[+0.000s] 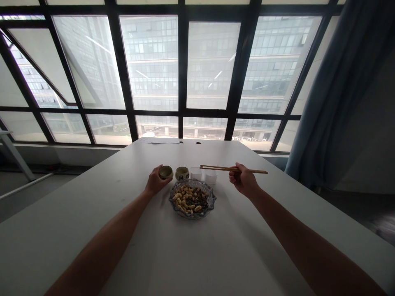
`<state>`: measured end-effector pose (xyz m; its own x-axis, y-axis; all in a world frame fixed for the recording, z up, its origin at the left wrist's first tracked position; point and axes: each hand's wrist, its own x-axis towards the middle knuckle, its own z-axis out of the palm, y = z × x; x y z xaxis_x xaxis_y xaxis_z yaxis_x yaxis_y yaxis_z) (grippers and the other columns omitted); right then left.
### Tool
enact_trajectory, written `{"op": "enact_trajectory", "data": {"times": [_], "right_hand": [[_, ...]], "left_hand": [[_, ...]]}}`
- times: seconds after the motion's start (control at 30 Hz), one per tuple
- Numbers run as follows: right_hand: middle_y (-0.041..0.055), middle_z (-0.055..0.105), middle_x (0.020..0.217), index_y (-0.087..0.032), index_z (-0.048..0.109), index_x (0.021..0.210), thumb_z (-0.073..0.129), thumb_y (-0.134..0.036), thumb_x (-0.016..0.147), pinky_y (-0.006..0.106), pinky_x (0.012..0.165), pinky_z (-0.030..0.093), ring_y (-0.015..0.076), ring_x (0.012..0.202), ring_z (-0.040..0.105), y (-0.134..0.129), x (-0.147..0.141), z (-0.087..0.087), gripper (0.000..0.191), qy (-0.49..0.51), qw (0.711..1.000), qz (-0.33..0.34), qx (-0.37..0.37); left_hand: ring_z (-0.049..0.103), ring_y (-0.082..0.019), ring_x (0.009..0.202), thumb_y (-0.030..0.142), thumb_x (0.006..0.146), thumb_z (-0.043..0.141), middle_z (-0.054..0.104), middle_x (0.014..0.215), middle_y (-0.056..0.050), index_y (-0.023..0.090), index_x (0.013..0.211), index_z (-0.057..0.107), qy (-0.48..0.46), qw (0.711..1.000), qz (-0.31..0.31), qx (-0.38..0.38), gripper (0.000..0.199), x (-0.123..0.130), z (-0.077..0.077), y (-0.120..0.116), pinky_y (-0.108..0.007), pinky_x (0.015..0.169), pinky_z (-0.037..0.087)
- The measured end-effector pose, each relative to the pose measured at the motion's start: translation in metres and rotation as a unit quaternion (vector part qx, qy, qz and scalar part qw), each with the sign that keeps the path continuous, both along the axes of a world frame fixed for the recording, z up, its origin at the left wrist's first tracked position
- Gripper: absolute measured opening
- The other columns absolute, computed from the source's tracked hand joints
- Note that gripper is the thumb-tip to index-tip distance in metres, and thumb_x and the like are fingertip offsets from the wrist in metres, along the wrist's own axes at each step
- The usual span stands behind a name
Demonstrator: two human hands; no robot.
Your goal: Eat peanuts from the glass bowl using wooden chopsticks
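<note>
My left hand point(156, 181) is closed around the side of a small ceramic cup point(166, 172), its thumb and fingers on the rim and wall. Right beside it stands a second ceramic cup point(182, 173) with dark characters on its front. In my right hand point(242, 180) I grip a pair of wooden chopsticks point(216, 167), held nearly level with the tips pointing left. Those tips hang over two white cups, one nearer the middle point(196, 173) and one further right point(211, 178). In front of the cups sits a scalloped glass bowl point(212, 201) holding peanuts point(184, 202) and dark seeds point(200, 201).
The white table point(185, 255) stretches to the windows, with papers point(159, 140) and two dark round holes at its far end. A blue curtain point(321, 102) hangs at the right. At the left stands a white table leg point(17, 158).
</note>
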<state>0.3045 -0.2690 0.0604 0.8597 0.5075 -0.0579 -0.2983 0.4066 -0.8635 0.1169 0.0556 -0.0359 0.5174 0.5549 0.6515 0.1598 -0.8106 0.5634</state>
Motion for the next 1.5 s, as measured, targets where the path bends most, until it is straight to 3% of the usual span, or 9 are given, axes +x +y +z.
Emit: {"op": "enact_trajectory", "data": {"times": [0.23, 0.4, 0.67, 0.9, 1.23, 1.37, 1.5], "right_hand": [[0.0028, 0.059, 0.046, -0.019, 0.058, 0.070, 0.062, -0.035, 0.092, 0.022, 0.031, 0.042, 0.0135, 0.037, 0.053, 0.004, 0.002, -0.007, 0.028, -0.054, 0.998, -0.011, 0.012], [0.0036, 0.059, 0.046, -0.017, 0.059, 0.068, 0.056, -0.029, 0.096, 0.020, 0.033, 0.041, 0.0125, 0.038, 0.053, 0.004, -0.005, -0.002, 0.030, -0.051, 0.998, -0.030, 0.018], [0.0029, 0.060, 0.046, -0.019, 0.058, 0.069, 0.064, -0.038, 0.091, 0.023, 0.032, 0.042, 0.0138, 0.037, 0.054, 0.003, 0.003, -0.007, 0.030, -0.062, 0.998, -0.018, 0.018], [0.0034, 0.060, 0.046, -0.019, 0.059, 0.068, 0.061, -0.034, 0.093, 0.022, 0.032, 0.041, 0.0136, 0.038, 0.054, 0.003, 0.000, -0.004, 0.029, -0.052, 0.998, -0.023, 0.012], [0.0054, 0.063, 0.048, -0.014, 0.063, 0.067, 0.073, -0.052, 0.081, 0.022, 0.033, 0.040, 0.0139, 0.035, 0.056, 0.003, -0.010, -0.008, 0.042, -0.197, 0.980, -0.002, -0.032], [0.0047, 0.064, 0.049, -0.015, 0.063, 0.068, 0.072, -0.056, 0.080, 0.022, 0.034, 0.041, 0.0134, 0.037, 0.057, 0.015, -0.020, -0.008, 0.044, -0.168, 0.986, -0.005, -0.014], [0.0055, 0.066, 0.052, -0.016, 0.064, 0.071, 0.073, -0.064, 0.077, 0.023, 0.035, 0.045, 0.0144, 0.039, 0.060, 0.046, -0.039, -0.007, 0.050, -0.225, 0.974, 0.002, -0.014]], "left_hand": [[0.066, -0.033, 0.116, 0.052, 0.068, 0.079, 0.065, 0.132, -0.019, 0.013, 0.136, 0.054, 0.025, 0.999, -0.007, -0.039, 0.082, -0.002, 0.003, -0.004, -0.044, 0.099, 0.055], [0.068, -0.032, 0.114, 0.053, 0.070, 0.078, 0.067, 0.129, -0.018, 0.014, 0.135, 0.055, 0.034, 0.998, -0.004, -0.056, 0.080, -0.003, 0.006, -0.008, -0.043, 0.098, 0.055], [0.068, -0.032, 0.113, 0.055, 0.071, 0.076, 0.069, 0.127, -0.018, 0.013, 0.134, 0.057, 0.045, 0.997, -0.004, -0.068, 0.079, -0.003, 0.008, -0.009, -0.043, 0.099, 0.055], [0.068, -0.034, 0.113, 0.056, 0.072, 0.075, 0.069, 0.126, -0.020, 0.011, 0.136, 0.056, 0.063, 0.995, -0.011, -0.072, 0.081, -0.003, 0.007, -0.007, -0.044, 0.096, 0.056], [0.067, -0.033, 0.115, 0.055, 0.070, 0.077, 0.069, 0.127, -0.019, 0.012, 0.134, 0.057, 0.047, 0.997, -0.021, -0.065, 0.079, -0.001, 0.004, -0.004, -0.044, 0.098, 0.055], [0.066, -0.032, 0.116, 0.053, 0.070, 0.079, 0.069, 0.125, -0.017, 0.014, 0.133, 0.058, 0.033, 0.996, -0.030, -0.072, 0.077, -0.001, 0.002, -0.004, -0.044, 0.098, 0.055], [0.066, -0.032, 0.117, 0.052, 0.067, 0.081, 0.069, 0.126, -0.017, 0.014, 0.133, 0.058, 0.030, 0.995, -0.038, -0.082, 0.079, 0.001, 0.000, -0.002, -0.044, 0.098, 0.055]]}}
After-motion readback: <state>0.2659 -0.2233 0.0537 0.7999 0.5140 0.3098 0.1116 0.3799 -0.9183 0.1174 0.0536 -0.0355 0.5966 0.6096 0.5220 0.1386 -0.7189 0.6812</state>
